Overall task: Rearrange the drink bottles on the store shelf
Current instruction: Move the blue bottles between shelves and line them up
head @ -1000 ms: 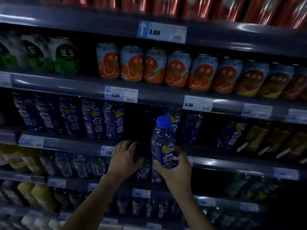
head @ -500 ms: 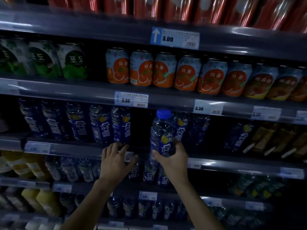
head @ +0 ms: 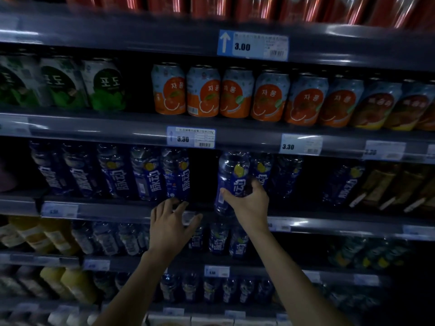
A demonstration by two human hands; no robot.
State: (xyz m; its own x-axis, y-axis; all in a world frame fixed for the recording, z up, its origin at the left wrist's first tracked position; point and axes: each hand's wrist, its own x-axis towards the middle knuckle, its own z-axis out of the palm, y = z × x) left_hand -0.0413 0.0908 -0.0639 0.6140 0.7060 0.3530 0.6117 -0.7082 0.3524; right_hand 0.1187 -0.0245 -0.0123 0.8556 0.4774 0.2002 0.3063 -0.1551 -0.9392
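Observation:
My right hand (head: 250,204) grips a clear drink bottle with a blue label (head: 231,175) around its lower half. The bottle stands upright at the front of the third shelf (head: 117,211), and its cap is hidden behind the shelf edge above. A dark gap lies just left of it. Left of the gap stands a row of the same blue-label bottles (head: 150,175). My left hand (head: 170,223) is spread open at the shelf edge, fingertips at the base of the nearest bottle of that row (head: 176,175), holding nothing.
Orange cans (head: 237,92) and green cans (head: 103,84) fill the shelf above, red cans the top shelf. More blue-label bottles (head: 286,175) stand right of the held one, then brown bottles (head: 386,184). Lower shelves hold small bottles and yellow juice bottles (head: 58,234).
My right hand has lifted the blue-label bottle from below the shelf edge up into the third shelf beside the gap. My left hand has risen to the shelf edge, still open.

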